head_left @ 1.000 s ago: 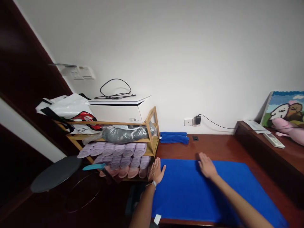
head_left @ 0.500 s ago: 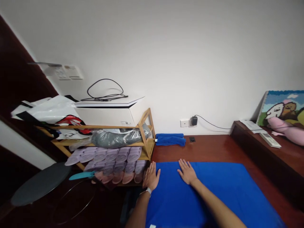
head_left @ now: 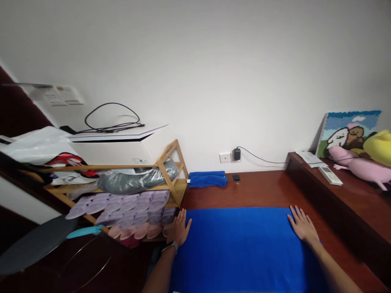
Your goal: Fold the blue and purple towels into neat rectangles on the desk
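A blue cloth (head_left: 241, 248) lies spread flat over the reddish-brown wooden surface (head_left: 259, 187). At its far left corner rests my left hand (head_left: 180, 228), open, fingers stretched away from me, with a band on the wrist. My right hand (head_left: 303, 225) is open and flat at the far right corner, fingers slightly apart. Neither hand grips anything. Beyond the cloth, by the wall, is a folded blue cloth (head_left: 207, 179) with a small white tag.
Left stands a wooden rack (head_left: 171, 175) with several slippers (head_left: 131, 203), a white box (head_left: 113, 151) and a cable (head_left: 114, 129). A remote control (head_left: 330, 176), pink plush toy (head_left: 360, 165) and picture (head_left: 348, 132) sit on the right ledge (head_left: 305, 179). A charger (head_left: 237, 154) is plugged into the wall.
My right hand has slid right along the cloth's far edge to its right corner. My left hand stays at the left corner. The view has turned slightly right.
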The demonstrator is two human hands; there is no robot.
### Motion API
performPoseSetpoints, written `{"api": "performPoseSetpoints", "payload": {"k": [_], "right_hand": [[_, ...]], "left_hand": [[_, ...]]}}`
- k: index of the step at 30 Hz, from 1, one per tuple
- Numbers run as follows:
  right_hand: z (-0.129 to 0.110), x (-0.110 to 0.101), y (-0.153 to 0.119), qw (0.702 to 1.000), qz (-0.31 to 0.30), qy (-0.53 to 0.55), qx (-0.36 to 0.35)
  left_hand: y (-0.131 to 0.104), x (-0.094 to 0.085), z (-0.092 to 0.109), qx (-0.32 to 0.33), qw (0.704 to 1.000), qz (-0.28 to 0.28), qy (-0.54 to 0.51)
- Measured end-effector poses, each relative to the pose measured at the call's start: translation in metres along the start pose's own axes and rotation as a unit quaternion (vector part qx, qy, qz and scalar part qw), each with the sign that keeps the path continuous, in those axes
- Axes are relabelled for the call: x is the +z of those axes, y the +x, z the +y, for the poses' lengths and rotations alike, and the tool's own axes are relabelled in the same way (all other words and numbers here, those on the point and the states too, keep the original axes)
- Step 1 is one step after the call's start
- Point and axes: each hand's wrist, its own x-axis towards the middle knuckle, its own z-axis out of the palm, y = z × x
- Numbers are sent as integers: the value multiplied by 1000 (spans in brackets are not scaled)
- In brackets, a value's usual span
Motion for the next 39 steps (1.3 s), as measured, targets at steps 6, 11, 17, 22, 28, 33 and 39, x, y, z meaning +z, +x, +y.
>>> {"api": "performPoseSetpoints", "payload": {"k": [6,11,17,22,28,33,39], "right_hand": [[-5,-1,-1,1000,7,4,-7],[-5,-5,-2,1000,-3,1,0],[-7,-3,1,1000,-5,13,15],[-6,-1,1,1000,-3,7,12],[-5,-9,5,999,-46,13,26],[-52,-31,-4,999,8,37,-4],[-248,-48,-103,971,57,123,-195]], "left_hand": [[2,-1,-1,7,1000,-3,18],[3,-6,1,15,999,-24,41],[4,-5,1,30,998,-21,59],[5,-2,2,18,998,-25,56],[5,-10,8,3,998,-59,37],[-2,-34,6,34,999,-38,8],[-54,-51,27,108,993,41,-32]]}}
